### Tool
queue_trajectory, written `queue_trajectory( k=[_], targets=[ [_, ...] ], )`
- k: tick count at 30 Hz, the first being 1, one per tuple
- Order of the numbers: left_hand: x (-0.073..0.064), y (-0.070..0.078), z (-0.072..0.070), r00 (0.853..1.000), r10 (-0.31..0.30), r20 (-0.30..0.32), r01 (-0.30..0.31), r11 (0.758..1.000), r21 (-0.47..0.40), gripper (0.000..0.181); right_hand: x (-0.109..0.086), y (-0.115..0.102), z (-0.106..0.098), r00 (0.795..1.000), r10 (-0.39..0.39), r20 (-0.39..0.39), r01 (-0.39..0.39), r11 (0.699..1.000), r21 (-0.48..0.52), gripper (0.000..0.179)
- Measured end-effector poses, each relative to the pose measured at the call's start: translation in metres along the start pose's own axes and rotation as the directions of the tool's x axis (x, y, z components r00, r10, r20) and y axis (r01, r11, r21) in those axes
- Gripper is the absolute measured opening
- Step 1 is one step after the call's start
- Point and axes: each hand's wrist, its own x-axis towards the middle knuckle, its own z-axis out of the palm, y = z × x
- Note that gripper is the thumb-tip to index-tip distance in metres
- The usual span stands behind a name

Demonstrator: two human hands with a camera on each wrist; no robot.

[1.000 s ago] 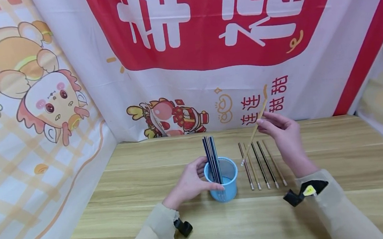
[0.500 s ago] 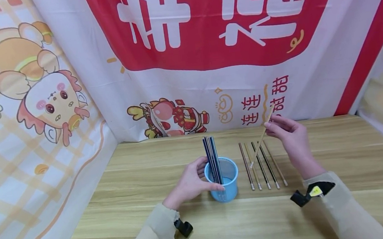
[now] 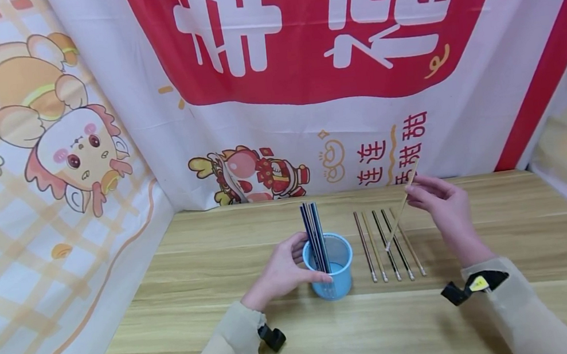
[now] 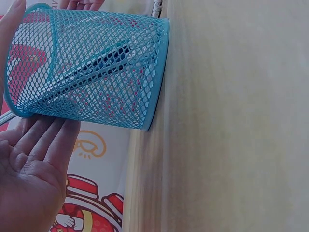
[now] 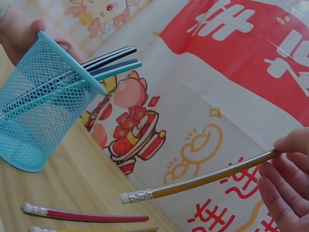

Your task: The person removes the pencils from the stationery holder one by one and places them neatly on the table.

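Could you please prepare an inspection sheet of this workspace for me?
Surface: light wood-grain table.
Job's things: light-blue round mesh cup, upright, holding slim blue and black pencils; beside it, a row of five slim pencils with pale eraser ends; yellow eraser-tipped pencil, raised above that row.
Clutter: nothing seen.
Hands: left hand grips the cup; right hand pinches the yellow pencil near its upper end.
Cables: nothing seen.
Surroundings: white cloth backdrop printed in red; cartoon-printed checked cloth at the left.

The head camera looks forward and down — both wrist views, close and tilted, share the cup (image 3: pixel 340 280).
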Motion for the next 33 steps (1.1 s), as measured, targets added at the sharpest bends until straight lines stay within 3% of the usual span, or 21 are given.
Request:
queue_trajectory(
  k=[8, 25, 28, 33],
  targets=[
    [-0.001, 0.001, 0.0, 1.0, -0.006, -0.001, 0.006, 1.0, 0.003, 0.092, 0.005, 0.001, -0.014, 0.999, 0.032, -0.026, -0.033, 0.999, -0.005, 0.045],
    [-0.001, 0.002, 0.0, 1.0, 0.0, 0.001, 0.0, 1.0, 0.001, 0.09, 0.023, 0.004, -0.041, 0.998, 0.05, -0.025, -0.054, 0.987, -0.15, 0.04],
    [-0.001, 0.002, 0.0, 1.0, 0.0, 0.001, 0.0, 1.0, -0.002, 0.089, 0.027, 0.007, -0.045, 0.998, 0.058, -0.017, -0.06, 0.976, -0.212, 0.046],
    [-0.001, 0.002, 0.0, 1.0, 0.0, 0.003, 0.0, 1.0, 0.0, 0.089, 0.031, 0.012, -0.051, 0.996, 0.074, 0.043, -0.051, 0.916, -0.399, 0.054]
  ],
)
